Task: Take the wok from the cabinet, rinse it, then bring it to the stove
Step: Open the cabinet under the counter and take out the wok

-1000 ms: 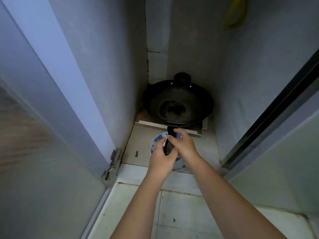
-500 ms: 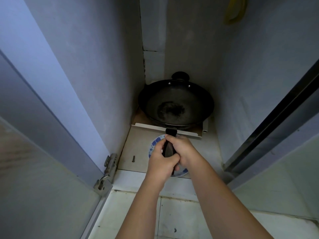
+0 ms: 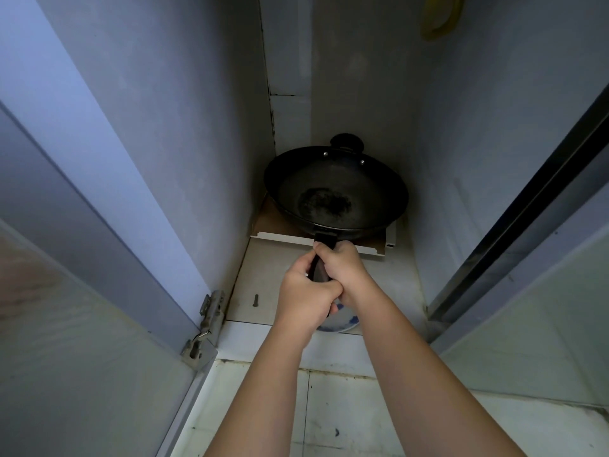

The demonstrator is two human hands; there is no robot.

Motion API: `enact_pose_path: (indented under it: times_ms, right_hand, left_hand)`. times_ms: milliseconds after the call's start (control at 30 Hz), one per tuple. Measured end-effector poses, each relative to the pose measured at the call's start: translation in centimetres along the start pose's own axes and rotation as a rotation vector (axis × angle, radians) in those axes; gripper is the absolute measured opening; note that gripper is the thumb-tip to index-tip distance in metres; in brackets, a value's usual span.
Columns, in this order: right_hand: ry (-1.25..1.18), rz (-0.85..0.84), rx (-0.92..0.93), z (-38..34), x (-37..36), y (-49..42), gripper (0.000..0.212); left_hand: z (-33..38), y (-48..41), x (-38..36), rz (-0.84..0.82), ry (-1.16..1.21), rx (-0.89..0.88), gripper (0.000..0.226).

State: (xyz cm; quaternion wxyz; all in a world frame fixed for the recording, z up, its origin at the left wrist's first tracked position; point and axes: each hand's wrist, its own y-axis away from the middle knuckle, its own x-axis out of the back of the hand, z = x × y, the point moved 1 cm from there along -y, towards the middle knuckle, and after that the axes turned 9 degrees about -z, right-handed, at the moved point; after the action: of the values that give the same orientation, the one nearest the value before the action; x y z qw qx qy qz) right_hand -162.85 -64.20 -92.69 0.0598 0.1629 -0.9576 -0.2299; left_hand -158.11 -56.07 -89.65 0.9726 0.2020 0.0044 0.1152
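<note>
A black wok [image 3: 336, 192] sits at the back of the low cabinet [image 3: 263, 275], resting on a flat cardboard piece [image 3: 273, 222]. Its small helper handle points to the back wall and its long black handle points toward me. My right hand [image 3: 342, 268] wraps the long handle close to the bowl. My left hand [image 3: 303, 298] grips the same handle just behind it, thumb across the right hand. Most of the handle is hidden under both hands.
A blue-and-white plate [image 3: 342, 321] lies on the cabinet floor under my hands. The left door [image 3: 82, 357] stands open on its metal hinge [image 3: 207, 321]; the right door [image 3: 543, 308] is open too. A yellow object [image 3: 438, 18] hangs top right. Tiled floor [image 3: 329, 417] below.
Both hands have closed tightly around the long handle, the right one sliding nearer the bowl. The wok sits in about the same spot on the cardboard.
</note>
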Motion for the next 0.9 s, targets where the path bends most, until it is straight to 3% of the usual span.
enact_pose_path:
  times_ms: [500, 767, 900]
  right_hand:
    - [0.062, -0.019, 0.064, -0.3, -0.4, 2.4, 0.034]
    - [0.084, -0.001, -0.016, -4.5, -1.8, 9.0, 0.032]
    - [0.104, -0.037, -0.060, -7.9, -1.8, 13.5, 0.014]
  left_hand:
    - [0.0, 3.1, 0.4, -0.009, 0.022, -0.058, 0.068]
    - [5.3, 9.3, 1.8, -0.012, -0.008, 0.042, 0.069]
    - [9.3, 13.3, 1.9, -0.014, 0.019, 0.099, 0.065]
